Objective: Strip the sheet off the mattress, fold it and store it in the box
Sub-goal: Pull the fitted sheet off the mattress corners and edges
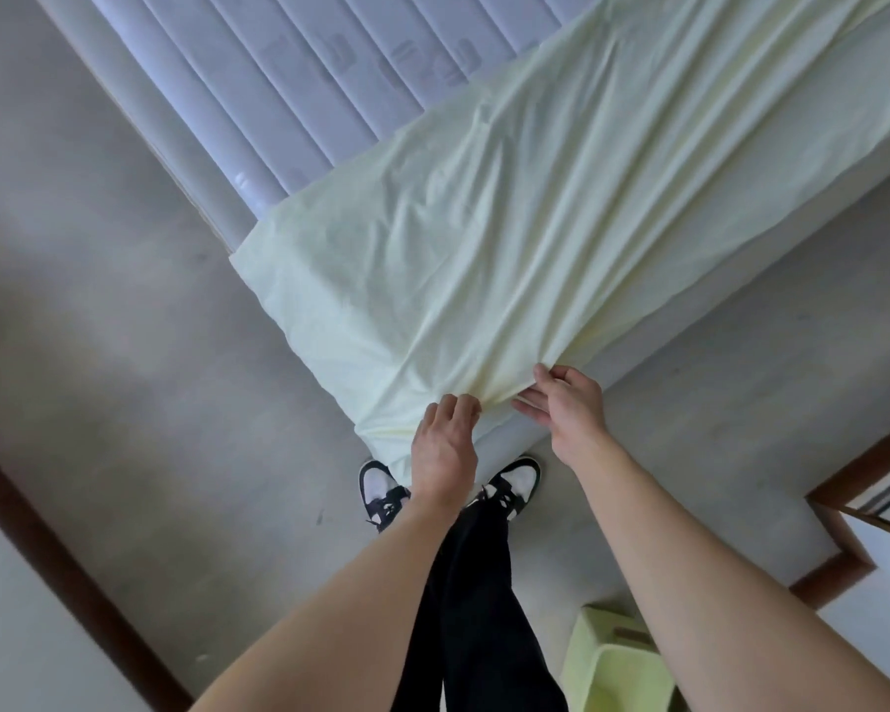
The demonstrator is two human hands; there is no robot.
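A pale yellow sheet [509,238] covers the near half of the mattress [258,84], whose white quilted top lies bare at the far left. The sheet is bunched into folds at the near corner of the bed. My left hand [445,439] pinches the gathered cloth there, and my right hand [566,403] grips the same bunch just to its right. A light green box [612,670] stands on the floor at the lower right, partly hidden behind my right forearm.
Grey floor [124,326] surrounds the bed on the left and right. Dark brown skirting [63,573] runs along the lower left wall, and a brown-framed doorway [854,506] is at the right. My feet in black-and-white shoes stand at the bed's corner.
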